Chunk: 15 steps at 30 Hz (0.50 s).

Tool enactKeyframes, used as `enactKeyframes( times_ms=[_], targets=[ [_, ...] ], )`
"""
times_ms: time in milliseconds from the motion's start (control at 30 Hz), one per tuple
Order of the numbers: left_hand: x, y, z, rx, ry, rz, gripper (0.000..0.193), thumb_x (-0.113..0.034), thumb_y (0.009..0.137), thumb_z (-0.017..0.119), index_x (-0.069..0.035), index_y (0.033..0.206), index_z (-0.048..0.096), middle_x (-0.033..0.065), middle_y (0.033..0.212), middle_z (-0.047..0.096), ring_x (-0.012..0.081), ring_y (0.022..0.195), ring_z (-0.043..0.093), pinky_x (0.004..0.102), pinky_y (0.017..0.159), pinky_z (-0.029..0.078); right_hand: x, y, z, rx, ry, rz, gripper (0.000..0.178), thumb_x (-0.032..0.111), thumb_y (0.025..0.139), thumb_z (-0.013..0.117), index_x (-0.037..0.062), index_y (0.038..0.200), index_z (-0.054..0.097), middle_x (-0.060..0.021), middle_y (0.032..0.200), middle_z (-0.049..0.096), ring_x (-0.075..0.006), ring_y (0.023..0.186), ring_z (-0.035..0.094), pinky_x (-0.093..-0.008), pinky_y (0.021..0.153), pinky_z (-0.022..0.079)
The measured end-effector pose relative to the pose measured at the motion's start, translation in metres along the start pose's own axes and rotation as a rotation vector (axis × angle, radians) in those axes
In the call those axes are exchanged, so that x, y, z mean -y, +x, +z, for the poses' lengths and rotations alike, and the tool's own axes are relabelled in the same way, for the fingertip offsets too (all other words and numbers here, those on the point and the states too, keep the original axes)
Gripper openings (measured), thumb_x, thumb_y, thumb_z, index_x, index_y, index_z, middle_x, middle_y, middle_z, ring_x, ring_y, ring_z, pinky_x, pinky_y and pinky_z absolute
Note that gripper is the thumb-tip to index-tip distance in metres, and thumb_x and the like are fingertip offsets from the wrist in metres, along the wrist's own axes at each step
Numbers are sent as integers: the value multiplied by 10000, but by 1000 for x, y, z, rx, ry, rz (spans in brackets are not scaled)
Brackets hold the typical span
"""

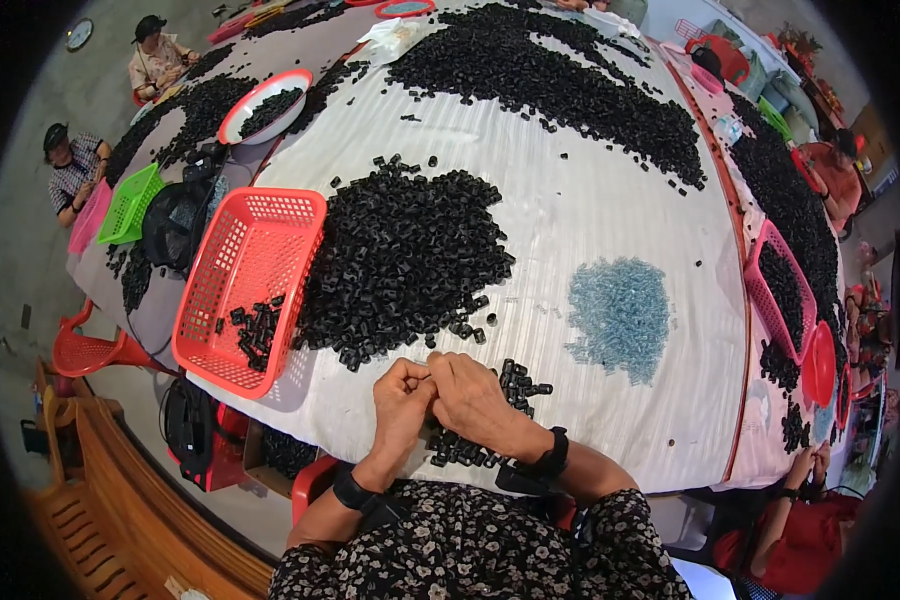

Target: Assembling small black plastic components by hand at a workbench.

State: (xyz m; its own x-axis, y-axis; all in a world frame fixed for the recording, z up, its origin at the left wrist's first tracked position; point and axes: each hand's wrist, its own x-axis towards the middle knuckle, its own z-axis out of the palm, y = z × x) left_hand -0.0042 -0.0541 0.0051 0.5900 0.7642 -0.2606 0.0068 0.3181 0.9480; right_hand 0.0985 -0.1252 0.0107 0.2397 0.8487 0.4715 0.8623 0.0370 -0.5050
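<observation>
My left hand and my right hand meet fingertip to fingertip at the table's near side. Both are closed in a pinch, and whatever small piece lies between the fingers is hidden. Just beyond them spreads a large heap of small black plastic parts. A smaller group of black parts lies beside and under my right hand, partly covered by it. Farther right is a flat pile of small translucent bluish pieces. To the left, a red plastic basket holds some black parts in its near end.
More black parts spread across the far table. A red-rimmed white basin and a green basket stand at far left. A pink basket is on the right. Several people sit around; a wooden bench is at lower left.
</observation>
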Motion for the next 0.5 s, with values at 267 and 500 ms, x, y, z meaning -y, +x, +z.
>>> enactKeyframes(
  times_ms=[267,500],
  targets=[
    [-8,-2,-8,37,-148,-6,11,27,844,559,18,838,557,61,747,617,73,620,553,189,582,459,-5,15,-26,347,607,259,144,33,874,449,-11,1011,456,-182,921,555,-282,809,613,-345,670,489],
    [-10,-4,-11,115,-107,35,19,12,861,554,23,871,565,67,775,626,91,660,582,203,631,488,-2,17,-29,308,753,452,102,54,907,412,-10,968,463,-154,840,542,-231,742,632,-340,625,499]
  ],
)
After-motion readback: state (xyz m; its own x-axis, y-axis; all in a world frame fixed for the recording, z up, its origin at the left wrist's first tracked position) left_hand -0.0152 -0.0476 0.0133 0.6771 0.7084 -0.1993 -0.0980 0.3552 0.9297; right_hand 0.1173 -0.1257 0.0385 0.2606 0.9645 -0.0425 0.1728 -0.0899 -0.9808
